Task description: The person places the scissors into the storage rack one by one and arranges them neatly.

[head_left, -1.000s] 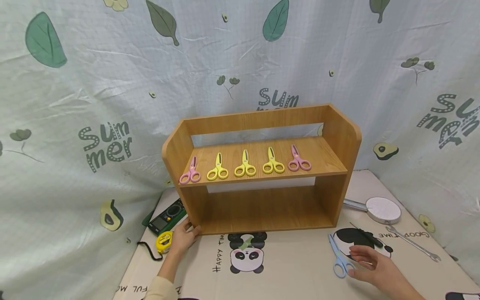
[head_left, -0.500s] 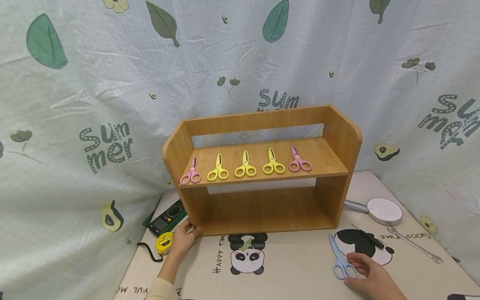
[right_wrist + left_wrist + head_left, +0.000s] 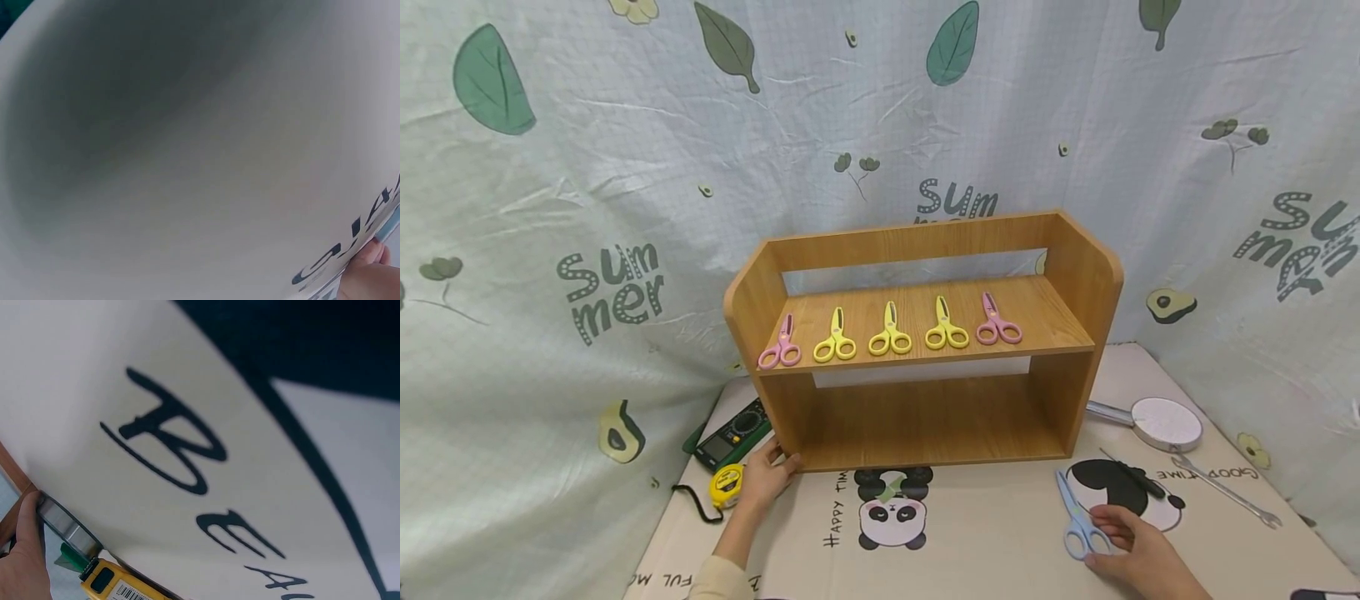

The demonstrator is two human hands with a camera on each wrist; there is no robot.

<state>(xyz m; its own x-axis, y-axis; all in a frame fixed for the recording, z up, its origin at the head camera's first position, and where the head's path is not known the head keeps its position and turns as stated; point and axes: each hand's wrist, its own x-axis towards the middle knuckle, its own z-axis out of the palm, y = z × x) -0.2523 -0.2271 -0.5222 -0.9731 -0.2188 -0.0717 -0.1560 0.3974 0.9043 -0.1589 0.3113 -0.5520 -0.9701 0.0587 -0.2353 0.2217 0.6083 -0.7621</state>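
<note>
A two-tier wooden shelf point(image 3: 925, 454) stands on the table. My left hand point(image 3: 766, 473) holds its lower left front corner, thumb toward the front edge. In the left wrist view that hand point(image 3: 26, 562) shows at the lower left. Light blue scissors point(image 3: 1077, 525) lie on the cloth at the right front, blades pointing away. My right hand point(image 3: 1142, 550) pinches the scissors' right handle loop between thumb and fingers. On the upper tier lie pink scissors point(image 3: 784, 346) at the left, several yellow scissors point(image 3: 891, 333) mid-row and pink scissors point(image 3: 992, 321) at the right.
Left of the shelf lie a green-and-black multimeter point(image 3: 730, 437) and a yellow tape measure point(image 3: 727, 485) with a black strap. At the right are a round white pan-like thing point(image 3: 1167, 421) with a metal handle, a wrench point(image 3: 1228, 492) and a black-handled screwdriver point(image 3: 1142, 479).
My right hand has moved left and slightly forward, and its thumb and fingers have come onto the blue scissors' handle. My left hand has stayed at the shelf corner.
</note>
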